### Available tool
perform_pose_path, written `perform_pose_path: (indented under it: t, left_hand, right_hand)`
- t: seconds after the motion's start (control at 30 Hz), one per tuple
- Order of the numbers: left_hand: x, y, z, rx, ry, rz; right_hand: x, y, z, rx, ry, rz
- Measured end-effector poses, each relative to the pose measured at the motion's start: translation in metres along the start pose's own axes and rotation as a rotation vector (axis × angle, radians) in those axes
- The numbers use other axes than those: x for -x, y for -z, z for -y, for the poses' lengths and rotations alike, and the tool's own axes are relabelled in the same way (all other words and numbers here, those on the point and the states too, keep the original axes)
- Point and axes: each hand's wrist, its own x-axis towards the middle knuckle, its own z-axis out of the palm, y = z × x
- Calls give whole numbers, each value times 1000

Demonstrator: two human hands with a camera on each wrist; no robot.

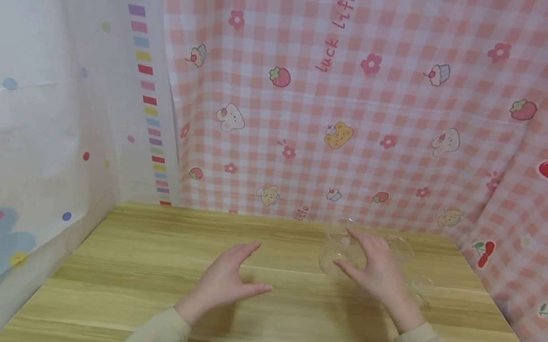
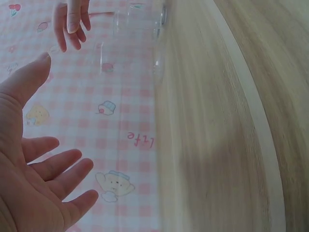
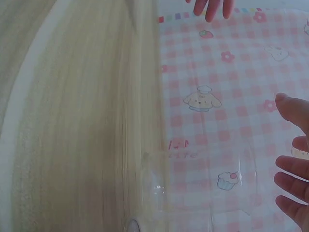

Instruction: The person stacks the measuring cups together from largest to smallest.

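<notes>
A clear, see-through cylindrical container (image 1: 331,259) stands upright on the wooden table, right of the middle. My right hand (image 1: 381,267) is raised beside it and overlaps it in the head view, thumb and fingers spread apart. In the right wrist view, nothing sits between those fingers (image 3: 292,181), and the clear container (image 3: 203,181) shows to their left. More clear containers (image 1: 422,284) stand behind and right of that hand, partly hidden by it. Left of the middle, my left hand (image 1: 220,282) hovers above the table with fingers loosely extended, holding nothing.
The wood-grain table (image 1: 281,330) runs back to a pink checked cloth (image 1: 306,158) with cartoon prints. A white cloth (image 1: 80,132) hangs at the left, and checked cloth with cherries (image 1: 544,247) at the right.
</notes>
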Motion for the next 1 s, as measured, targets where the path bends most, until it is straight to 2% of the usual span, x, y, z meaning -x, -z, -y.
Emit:
perform_pose_path:
  t: [0.27, 0.67, 1.0]
  left_hand:
    - [-4, -6, 1, 92, 5, -15]
    - [-8, -18, 3, 211, 71, -28]
    - [-8, -26, 3, 278, 110, -4]
  right_hand:
    - [-6, 2, -7, -3, -39, 13]
    - [-11, 1, -19, -32, -109, 78]
    - [-13, 0, -25, -57, -176, 130]
